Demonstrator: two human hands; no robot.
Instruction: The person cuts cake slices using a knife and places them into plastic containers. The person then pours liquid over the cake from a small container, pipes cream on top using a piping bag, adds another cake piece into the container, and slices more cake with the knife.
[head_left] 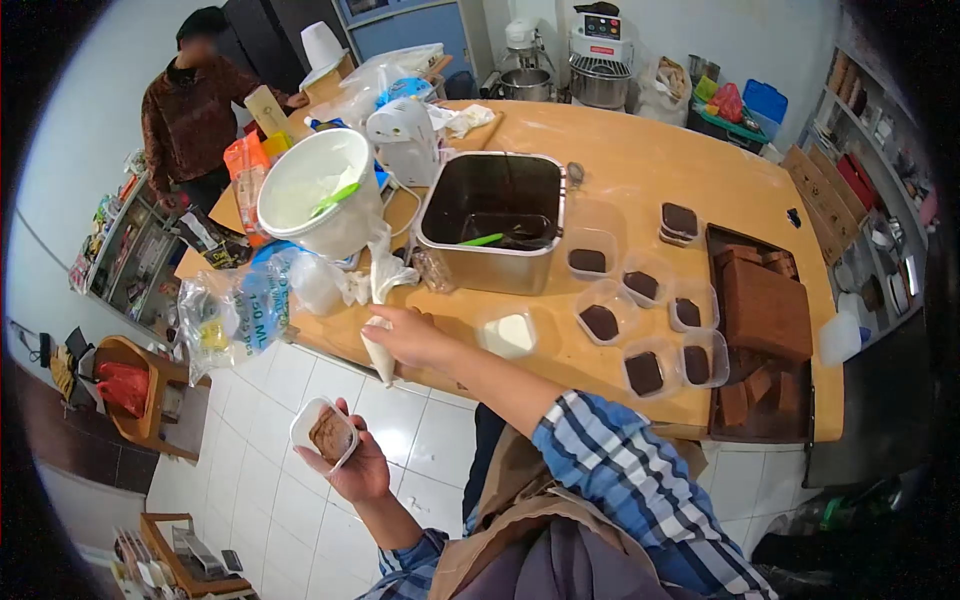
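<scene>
My left hand [362,468] holds a small clear plastic cup [300,428] with a piece of brown cake [332,436] inside, over the floor in front of the table. Higher up, at the table's edge, my right hand [408,338] is closed round a white piping bag [378,355], whose narrow end points down. The bag's top trails up onto the table. To the right of my right hand stands a clear tub with a white filling [508,335]. Beyond it, several clear cups [600,322] hold a dark chocolate layer.
A deep metal pan [490,262] with dark chocolate and a green-handled tool stands mid-table. Left of it are a white bucket [315,190], a hand mixer [405,135] and plastic bags [235,310]. A tray [715,400] bears brown cake blocks [765,310]. Another person [195,115] stands at the far left.
</scene>
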